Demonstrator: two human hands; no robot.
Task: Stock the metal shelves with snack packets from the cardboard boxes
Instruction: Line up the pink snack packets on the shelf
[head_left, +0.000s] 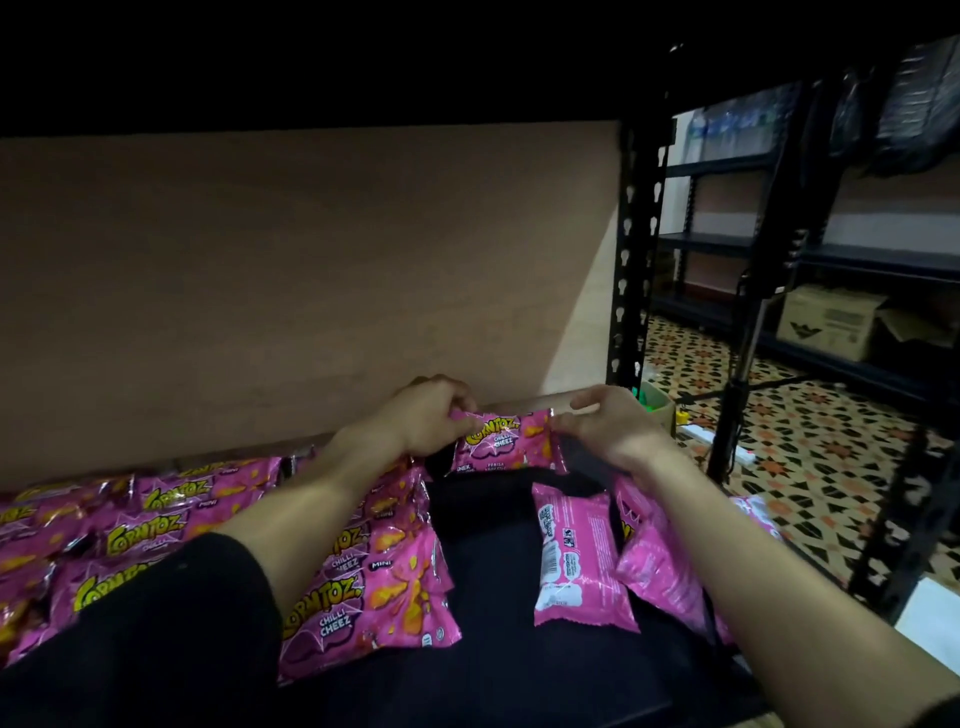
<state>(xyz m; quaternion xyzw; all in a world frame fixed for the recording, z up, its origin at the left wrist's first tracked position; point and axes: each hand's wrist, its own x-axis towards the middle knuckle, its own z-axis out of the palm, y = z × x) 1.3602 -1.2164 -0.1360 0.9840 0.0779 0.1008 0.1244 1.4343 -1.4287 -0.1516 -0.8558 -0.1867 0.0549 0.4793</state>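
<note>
The pink shiny snack packet (506, 441) is held between two hands at the back of the black metal shelf (493, 525), close to the brown board wall (311, 260). The left hand (423, 415) pinches the packet's left end, with its fingers (460, 408) curled over the top edge. The right hand (608, 428) pinches the right end, and its fingers (569, 423) are closed on the crinkly edge. The packet stands on its long side with its front to the camera. I cannot tell if its bottom edge touches the shelf.

Big yellow letters on it say "CORNTOZ". Under that it says "CHILLI CHEEZ", and lower down "PERISA". The packet is bright pink, with a purple burst in the middle and orange snack shapes on the right.

To the left, rows of the same pink packets (156, 525) lie flat and overlap. Some show the word "MINI". One face-down pink packet (576, 556) lies near the right arm, and its print is too small to read. A brown cardboard box (826, 322) sits on another shelf far to the right.
</note>
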